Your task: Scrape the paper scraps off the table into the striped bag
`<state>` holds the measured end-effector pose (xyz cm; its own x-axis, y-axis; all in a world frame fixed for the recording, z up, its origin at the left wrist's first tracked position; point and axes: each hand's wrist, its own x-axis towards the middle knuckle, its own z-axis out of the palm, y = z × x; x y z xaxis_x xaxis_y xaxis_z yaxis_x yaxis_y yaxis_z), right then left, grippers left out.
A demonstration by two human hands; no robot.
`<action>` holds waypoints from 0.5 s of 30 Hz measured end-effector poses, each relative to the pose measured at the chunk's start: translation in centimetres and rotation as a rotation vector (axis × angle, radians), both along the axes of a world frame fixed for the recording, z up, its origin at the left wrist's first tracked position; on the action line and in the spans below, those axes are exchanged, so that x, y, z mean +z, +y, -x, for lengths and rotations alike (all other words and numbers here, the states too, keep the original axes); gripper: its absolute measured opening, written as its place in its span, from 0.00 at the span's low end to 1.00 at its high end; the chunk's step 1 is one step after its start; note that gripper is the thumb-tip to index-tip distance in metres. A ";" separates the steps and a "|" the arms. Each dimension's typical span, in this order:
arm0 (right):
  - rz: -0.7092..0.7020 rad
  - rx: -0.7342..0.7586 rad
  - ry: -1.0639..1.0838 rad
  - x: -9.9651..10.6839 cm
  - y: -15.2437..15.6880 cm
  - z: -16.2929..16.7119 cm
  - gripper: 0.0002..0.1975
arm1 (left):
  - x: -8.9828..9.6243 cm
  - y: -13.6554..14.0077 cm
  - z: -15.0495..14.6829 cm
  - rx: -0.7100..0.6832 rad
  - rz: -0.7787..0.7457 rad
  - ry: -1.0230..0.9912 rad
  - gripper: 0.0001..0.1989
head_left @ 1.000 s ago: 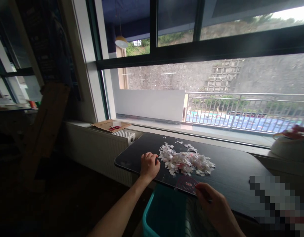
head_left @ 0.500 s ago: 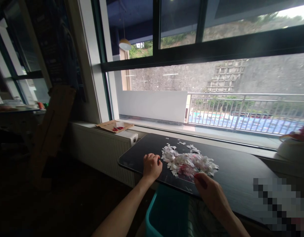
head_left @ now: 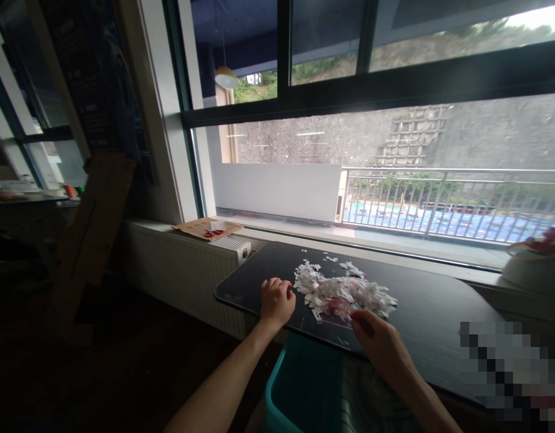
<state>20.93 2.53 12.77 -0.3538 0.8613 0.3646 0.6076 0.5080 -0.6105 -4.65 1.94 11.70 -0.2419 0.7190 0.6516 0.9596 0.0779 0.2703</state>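
Note:
A loose heap of small torn paper scraps (head_left: 335, 288), mostly white with some pink, lies on the dark tabletop (head_left: 250, 279). At its left side my left hand (head_left: 278, 302) rests on the table with curled fingers; whether anything is inside them is hidden. My right hand (head_left: 380, 338) is by the near right edge of the heap, thumb and fingers pinched together. What that pinch holds, if anything, is too small to make out. Directly below the table's front edge stands an open teal bin (head_left: 273, 391).
Red scissors (head_left: 214, 233) lie on brown paper (head_left: 191, 227) on the sill, above a white radiator (head_left: 191, 276). A white pot (head_left: 530, 273) stands at the right. Cardboard (head_left: 99, 222) leans at the left. A large window rises behind the table.
My right hand has shifted very slightly left and up along the heap's near edge, still pinched. My left hand stays in place. The whole view has tilted a little.

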 end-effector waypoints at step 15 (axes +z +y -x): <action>0.019 0.118 0.007 -0.3 0.2 0.5 0.15 | 0.0 0.1 0.0 0.002 0.006 0.002 0.06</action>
<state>20.40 2.76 12.50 -0.4507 0.8207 0.3512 0.5401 0.5639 -0.6248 -4.62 2.02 11.72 -0.2420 0.7223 0.6479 0.9601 0.0816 0.2676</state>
